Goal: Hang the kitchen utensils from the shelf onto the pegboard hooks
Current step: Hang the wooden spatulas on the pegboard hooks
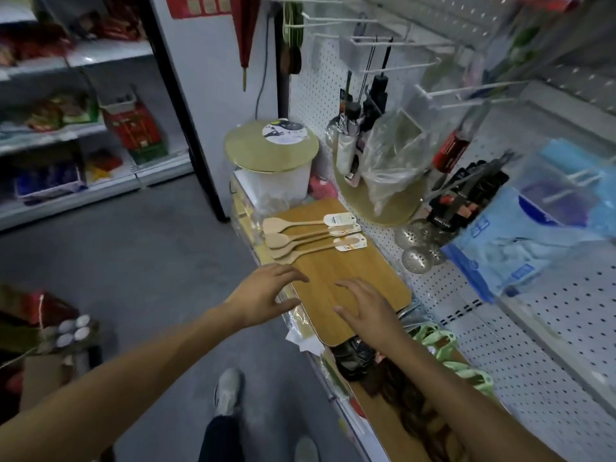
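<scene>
Several wooden spatulas (300, 236) with white paper tags lie side by side on a wooden cutting board (376, 295) on the shelf. My left hand (266, 295) hovers at the board's near left edge, fingers spread and holding nothing. Over the board's near part my right hand (366, 311) is stretched out, fingers relaxed and empty. Both hands are short of the spatulas. The white pegboard (313, 95) rises behind the shelf, with bare white hooks (466, 90) sticking out.
A round gold-rimmed lid (271, 145) on a white tub stands behind the board. Metal strainers (418, 248), bagged items, blue packets (520, 241) and black utensils hang on the pegboard. Green items (443, 345) lie on the shelf nearer me. Store shelving stands across the grey aisle.
</scene>
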Demonstrator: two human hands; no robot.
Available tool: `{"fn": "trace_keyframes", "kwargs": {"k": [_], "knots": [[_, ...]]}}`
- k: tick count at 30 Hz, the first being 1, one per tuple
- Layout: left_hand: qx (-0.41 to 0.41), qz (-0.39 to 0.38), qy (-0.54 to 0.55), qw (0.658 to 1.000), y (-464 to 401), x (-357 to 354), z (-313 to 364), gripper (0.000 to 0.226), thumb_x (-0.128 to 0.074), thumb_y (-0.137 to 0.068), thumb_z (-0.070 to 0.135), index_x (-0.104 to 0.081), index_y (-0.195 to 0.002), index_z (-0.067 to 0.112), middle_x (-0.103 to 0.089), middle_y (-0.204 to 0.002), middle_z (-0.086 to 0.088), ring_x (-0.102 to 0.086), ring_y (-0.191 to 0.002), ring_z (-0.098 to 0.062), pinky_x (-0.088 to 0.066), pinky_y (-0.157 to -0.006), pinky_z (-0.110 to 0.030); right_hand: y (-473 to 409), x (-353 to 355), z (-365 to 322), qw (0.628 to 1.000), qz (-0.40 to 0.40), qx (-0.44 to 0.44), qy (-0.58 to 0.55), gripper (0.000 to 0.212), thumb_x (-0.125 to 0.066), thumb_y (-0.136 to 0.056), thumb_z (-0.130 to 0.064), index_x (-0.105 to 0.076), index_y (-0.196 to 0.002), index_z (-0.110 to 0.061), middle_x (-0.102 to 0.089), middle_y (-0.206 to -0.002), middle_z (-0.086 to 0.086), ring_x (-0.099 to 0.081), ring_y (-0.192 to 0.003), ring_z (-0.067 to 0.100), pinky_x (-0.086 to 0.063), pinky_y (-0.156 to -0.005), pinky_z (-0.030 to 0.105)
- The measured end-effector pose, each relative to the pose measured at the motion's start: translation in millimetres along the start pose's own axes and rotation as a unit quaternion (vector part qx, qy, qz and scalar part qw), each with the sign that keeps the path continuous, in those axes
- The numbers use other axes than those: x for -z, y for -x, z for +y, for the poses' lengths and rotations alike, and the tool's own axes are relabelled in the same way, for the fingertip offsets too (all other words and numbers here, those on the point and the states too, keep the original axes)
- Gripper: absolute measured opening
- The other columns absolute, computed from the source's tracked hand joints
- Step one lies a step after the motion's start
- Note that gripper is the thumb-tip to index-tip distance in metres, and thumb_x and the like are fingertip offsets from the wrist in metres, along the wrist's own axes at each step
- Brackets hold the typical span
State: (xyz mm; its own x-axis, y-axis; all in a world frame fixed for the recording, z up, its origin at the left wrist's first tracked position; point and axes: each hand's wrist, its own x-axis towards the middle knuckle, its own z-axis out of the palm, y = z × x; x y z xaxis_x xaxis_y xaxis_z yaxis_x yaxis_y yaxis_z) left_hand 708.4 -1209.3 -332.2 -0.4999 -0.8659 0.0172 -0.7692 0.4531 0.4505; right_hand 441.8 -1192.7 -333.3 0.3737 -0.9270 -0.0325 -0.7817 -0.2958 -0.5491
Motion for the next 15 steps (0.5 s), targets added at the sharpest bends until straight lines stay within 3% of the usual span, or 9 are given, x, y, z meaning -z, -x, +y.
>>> {"fn": "trace_keyframes", "kwargs": {"k": [10, 15], "knots": [[-0.041, -0.094, 0.03, 0.994, -94.7, -4.0, -166.3, 0.046, -0.056, -0.09, 0.047, -0.056, -0.133, 0.03, -0.058, -0.131, 0.007, -0.057, -0.119, -0.019, -0.05, -0.095, -0.042, -140.9, -79.2, -11.2, 0.986, 0.017, -0.163, -0.041, 0.045, -0.064, -0.092, -0.033, -0.051, -0.134, -0.022, -0.056, -0.133, -0.004, -0.054, -0.117, 0.013, -0.046, -0.093, 0.03], [-0.051, -0.152, 0.041, 0.986, -156.7, -38.9, -240.2, 0.047, -0.043, -0.091, 0.047, -0.046, -0.136, 0.036, -0.053, -0.135, 0.004, -0.055, -0.12, -0.025, -0.052, -0.09, -0.046, -218.9, -124.9, 5.1, 0.958, 0.058, -0.264, -0.091, 0.039, -0.069, -0.089, -0.026, -0.057, -0.125, -0.015, -0.064, -0.12, 0.001, -0.064, -0.101, 0.019, -0.052, -0.084, 0.033]]}}
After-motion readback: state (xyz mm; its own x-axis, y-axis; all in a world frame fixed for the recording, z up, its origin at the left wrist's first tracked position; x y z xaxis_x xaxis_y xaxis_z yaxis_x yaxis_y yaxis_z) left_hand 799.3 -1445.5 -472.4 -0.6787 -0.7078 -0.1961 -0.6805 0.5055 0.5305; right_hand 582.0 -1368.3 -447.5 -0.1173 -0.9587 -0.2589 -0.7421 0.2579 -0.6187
